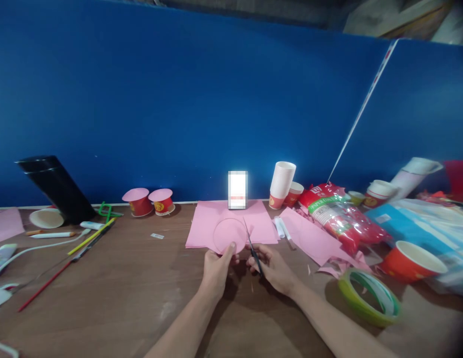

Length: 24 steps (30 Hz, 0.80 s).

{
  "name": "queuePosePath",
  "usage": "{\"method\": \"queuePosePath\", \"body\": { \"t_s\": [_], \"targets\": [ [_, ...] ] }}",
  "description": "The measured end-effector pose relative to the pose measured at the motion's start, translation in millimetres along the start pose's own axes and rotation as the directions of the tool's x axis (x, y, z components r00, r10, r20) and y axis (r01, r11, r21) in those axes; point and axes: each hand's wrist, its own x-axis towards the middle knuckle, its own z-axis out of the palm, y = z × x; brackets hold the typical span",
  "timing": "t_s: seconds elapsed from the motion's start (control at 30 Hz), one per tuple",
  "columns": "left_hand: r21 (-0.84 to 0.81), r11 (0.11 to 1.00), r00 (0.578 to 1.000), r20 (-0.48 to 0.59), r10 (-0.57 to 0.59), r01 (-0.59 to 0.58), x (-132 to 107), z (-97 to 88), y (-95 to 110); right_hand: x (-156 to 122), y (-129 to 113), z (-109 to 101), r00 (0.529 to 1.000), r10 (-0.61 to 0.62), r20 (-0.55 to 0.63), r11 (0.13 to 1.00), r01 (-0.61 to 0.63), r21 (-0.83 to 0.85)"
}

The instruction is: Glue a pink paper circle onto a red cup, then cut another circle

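Observation:
My left hand (217, 266) pinches the lower edge of a round pink paper disc (230, 234), thumb on top. Just to its right, my right hand (273, 267) is closed round the handles of a pair of black scissors (252, 250), whose blades point up and away beside the disc's right edge. Both hands hover over the brown table (134, 293), in front of a pink paper sheet (231, 223) lying flat.
Two red paper cups (149, 201) capped with pink discs stand at back left, near a tilted black cylinder (55, 186), pencils and sticks. A cup stack (281, 184), plastic-wrapped cups (337, 216), a red cup (412, 261) and a green tape roll (369, 297) lie right. A phone (237, 189) leans on the blue wall.

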Motion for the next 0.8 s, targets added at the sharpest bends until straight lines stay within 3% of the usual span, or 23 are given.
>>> {"method": "queuePosePath", "body": {
  "t_s": [0.47, 0.8],
  "targets": [
    [-0.067, 0.998, 0.999, 0.041, 0.007, -0.005, 2.6, -1.3, -5.4, 0.1, -0.9, -2.9, 0.999, 0.045, 0.004, 0.999, -0.045, 0.017],
    [-0.018, 0.999, 0.998, 0.047, -0.03, 0.031, 1.9, -2.4, -4.0, 0.1, -0.6, -1.8, 0.999, 0.051, -0.006, 0.998, -0.05, 0.025]
  ]
}}
